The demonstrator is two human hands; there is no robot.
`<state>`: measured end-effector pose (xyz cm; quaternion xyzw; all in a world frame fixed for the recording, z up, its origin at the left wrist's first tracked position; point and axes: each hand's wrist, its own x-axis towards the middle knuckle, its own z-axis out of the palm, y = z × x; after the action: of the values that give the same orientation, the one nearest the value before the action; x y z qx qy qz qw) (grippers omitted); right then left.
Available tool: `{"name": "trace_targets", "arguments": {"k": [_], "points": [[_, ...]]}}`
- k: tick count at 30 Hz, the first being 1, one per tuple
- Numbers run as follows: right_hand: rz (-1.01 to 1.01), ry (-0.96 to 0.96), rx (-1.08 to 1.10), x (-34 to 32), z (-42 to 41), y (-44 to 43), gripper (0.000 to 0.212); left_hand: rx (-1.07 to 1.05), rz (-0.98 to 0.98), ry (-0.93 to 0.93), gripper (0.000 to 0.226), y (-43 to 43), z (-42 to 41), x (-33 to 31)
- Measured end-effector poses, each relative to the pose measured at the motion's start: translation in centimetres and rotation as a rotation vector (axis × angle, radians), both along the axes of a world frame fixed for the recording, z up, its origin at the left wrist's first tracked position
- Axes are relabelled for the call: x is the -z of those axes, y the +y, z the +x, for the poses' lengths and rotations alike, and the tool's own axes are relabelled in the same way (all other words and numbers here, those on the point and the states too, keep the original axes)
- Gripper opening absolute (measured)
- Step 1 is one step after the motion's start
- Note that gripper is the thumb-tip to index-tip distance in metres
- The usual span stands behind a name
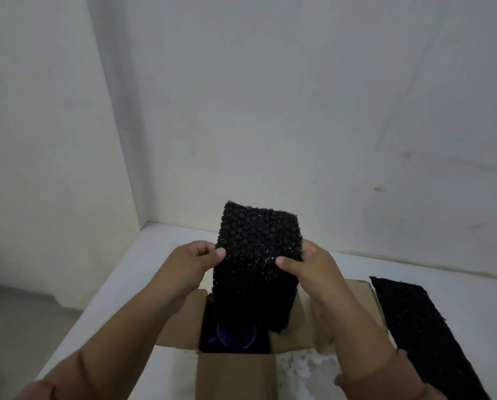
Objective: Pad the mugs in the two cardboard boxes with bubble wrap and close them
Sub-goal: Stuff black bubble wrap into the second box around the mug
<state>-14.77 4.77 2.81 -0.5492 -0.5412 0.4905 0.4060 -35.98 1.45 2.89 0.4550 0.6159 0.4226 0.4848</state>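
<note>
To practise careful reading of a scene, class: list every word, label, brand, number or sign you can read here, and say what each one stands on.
There are none. The cardboard box flaps are plain, the held bubble wrap and the spare sheet are plain black, and the mug inside is too dark to show any mark.

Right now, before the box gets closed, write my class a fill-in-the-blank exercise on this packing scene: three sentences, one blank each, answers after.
1. The left hand and the right hand hold a black sheet of ____ wrap over the open cardboard box.
2. The mug inside the box is ____ in colour.
3. A second sheet lies on the table to the ____ of the box.

Answers: bubble; blue; right.
</note>
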Motion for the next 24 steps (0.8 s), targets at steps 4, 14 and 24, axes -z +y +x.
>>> {"name": "trace_targets", "arguments": {"k": [4,14,24], "points": [[0.146,-0.178,0.015,-1.0,-0.4,-0.1,0.006,-0.063,0.059,-0.250,0.022,0.1,0.0,0.0],[-0.124,-0.471,-0.100,5.0,-1.5,-2.5,0.013,-0.043,-0.026,0.477,0.040,-3.4,0.2,6.3],[0.165,-1.010,-0.224,8.6,-2.7,-4.8,0.021,0.148,0.226,1.050,0.051,-4.9,1.5,9.7]]}}
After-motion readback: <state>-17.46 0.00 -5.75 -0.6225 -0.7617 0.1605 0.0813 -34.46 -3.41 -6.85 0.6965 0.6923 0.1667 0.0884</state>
